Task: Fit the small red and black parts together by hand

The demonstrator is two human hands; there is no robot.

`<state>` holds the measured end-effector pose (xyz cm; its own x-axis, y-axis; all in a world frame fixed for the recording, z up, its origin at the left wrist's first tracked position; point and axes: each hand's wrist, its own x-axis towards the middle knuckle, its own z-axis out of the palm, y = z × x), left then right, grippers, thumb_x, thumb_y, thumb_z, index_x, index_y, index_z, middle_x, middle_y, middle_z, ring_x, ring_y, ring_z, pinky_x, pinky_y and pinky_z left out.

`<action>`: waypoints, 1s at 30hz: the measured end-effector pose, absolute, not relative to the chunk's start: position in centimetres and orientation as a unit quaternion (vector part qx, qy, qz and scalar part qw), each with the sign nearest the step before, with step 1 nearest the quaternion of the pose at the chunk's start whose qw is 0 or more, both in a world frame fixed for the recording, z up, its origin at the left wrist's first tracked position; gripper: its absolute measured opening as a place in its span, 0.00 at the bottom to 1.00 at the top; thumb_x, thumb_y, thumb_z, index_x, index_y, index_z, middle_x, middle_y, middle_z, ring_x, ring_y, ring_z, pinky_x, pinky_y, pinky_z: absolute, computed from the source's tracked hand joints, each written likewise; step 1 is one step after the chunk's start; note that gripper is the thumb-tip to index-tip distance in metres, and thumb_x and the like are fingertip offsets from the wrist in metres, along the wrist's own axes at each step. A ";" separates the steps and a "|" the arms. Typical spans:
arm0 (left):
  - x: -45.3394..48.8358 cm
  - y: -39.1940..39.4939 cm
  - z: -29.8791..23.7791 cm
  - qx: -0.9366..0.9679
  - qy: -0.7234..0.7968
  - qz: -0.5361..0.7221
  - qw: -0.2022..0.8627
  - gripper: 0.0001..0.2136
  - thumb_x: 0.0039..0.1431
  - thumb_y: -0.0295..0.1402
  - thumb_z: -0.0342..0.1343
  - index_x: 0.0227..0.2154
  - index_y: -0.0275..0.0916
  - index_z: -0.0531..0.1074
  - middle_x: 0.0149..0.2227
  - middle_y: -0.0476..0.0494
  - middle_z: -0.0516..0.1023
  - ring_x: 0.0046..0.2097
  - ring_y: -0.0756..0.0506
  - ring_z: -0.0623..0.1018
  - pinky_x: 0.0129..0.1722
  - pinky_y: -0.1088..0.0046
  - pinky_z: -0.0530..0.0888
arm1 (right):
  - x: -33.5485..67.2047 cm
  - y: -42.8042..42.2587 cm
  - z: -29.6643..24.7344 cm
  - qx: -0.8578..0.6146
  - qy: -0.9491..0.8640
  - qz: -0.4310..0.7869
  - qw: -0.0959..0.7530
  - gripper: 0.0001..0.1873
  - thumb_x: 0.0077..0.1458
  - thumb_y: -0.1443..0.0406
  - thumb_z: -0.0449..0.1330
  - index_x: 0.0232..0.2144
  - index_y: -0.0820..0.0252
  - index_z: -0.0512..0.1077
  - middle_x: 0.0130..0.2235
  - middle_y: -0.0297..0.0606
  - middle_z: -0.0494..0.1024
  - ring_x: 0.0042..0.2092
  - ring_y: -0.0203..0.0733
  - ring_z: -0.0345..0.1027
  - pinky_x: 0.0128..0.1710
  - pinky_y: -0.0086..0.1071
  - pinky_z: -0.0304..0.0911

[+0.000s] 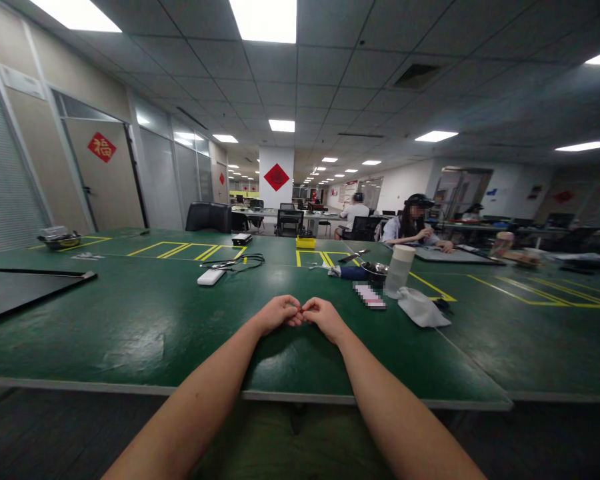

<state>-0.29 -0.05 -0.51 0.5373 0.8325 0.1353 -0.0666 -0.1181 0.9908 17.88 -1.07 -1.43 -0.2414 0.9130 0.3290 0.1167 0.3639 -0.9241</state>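
Both my hands meet over the green table [180,340], fingertips together. A tiny red thing [301,310] shows between them, too small to name. My left hand [280,313] is closed in a pinch on one side of it. From the other side my right hand [326,317] pinches it between thumb and forefinger. Its full shape is hidden by the fingers. To the right of my hands lies a pixelated flat pink-and-white thing [369,296]. Left of them is a white power bank [211,277] with a black cable [245,261].
At right stand a translucent bottle [399,272], a white pouch [423,308], a metal bowl [376,270] and a dark blue roll-like thing [353,273]. A black board [25,290] lies at left. A yellow box [306,243] stands farther back. Another person [413,223] sits across at right.
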 end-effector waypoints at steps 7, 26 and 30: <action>-0.2 -0.2 -0.5 0.664 0.292 0.386 0.570 0.10 0.51 0.29 0.57 0.36 0.35 0.64 0.29 0.42 0.79 0.28 0.49 0.78 0.27 0.76 0.72 | 17.7 -1.5 -1.0 -0.393 -0.668 0.409 0.481 0.08 0.40 0.67 0.60 0.28 0.61 0.69 0.23 0.32 0.73 0.24 0.35 0.66 0.25 0.28 0.59; -0.2 0.1 -0.3 0.697 0.346 0.411 0.476 0.07 0.51 0.33 0.57 0.31 0.34 0.70 0.23 0.49 0.73 0.24 0.52 0.72 0.26 0.77 0.69 | 17.7 -1.3 -1.1 -0.402 -0.659 0.403 0.491 0.09 0.41 0.67 0.60 0.30 0.61 0.68 0.26 0.32 0.73 0.24 0.34 0.66 0.24 0.27 0.59; -0.1 -0.2 -0.2 0.710 0.357 0.398 0.459 0.08 0.49 0.34 0.58 0.30 0.34 0.71 0.22 0.49 0.74 0.22 0.52 0.71 0.24 0.77 0.68 | 17.8 -1.1 -1.3 -0.408 -0.676 0.384 0.479 0.09 0.39 0.69 0.60 0.29 0.61 0.69 0.21 0.28 0.70 0.22 0.32 0.62 0.23 0.26 0.55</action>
